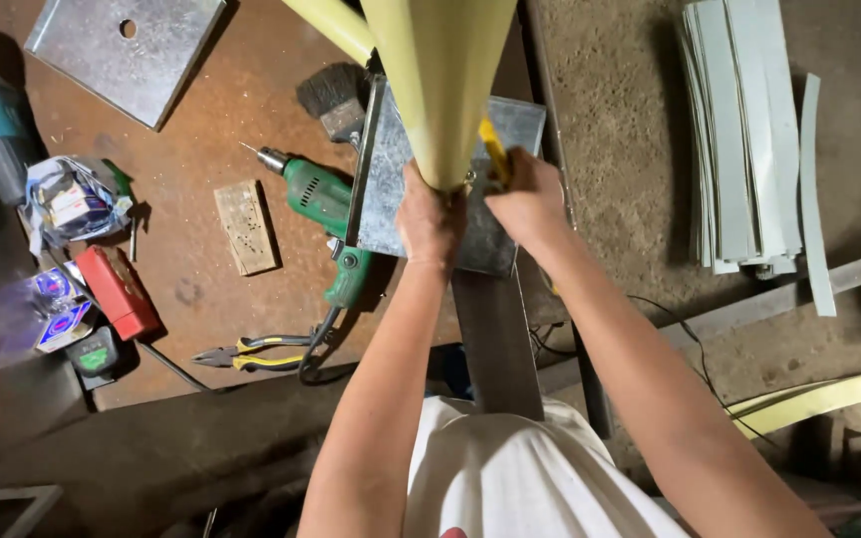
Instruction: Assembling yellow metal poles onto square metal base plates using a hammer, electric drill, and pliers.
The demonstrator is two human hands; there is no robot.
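From the head camera, a long pale-yellow post [440, 80] rises toward the lens, its foot standing on a square galvanised base plate [391, 189] that lies on the rusty steel bench [191, 259].

The post looks like painted metal tube: stiff, fairly heavy for its length, smooth-skinned and likely to tip. It seems best gripped low, right at the foot, where a hand can steady it against the plate.

The left hand [430, 224] sits there, knuckles up, fingers curled and closed against the post's base.

The right hand [525, 199] is just beside it, fist clamped on a yellow-handled tool [493, 149] pressed to the foot; its working end is hidden.

Both forearms reach straight forward, nearly parallel, elbows tucked near the white shirt.

A green electric drill [326, 214] lies touching the plate's left edge, with pliers [251, 354] near it and a brush [336, 100] beyond.
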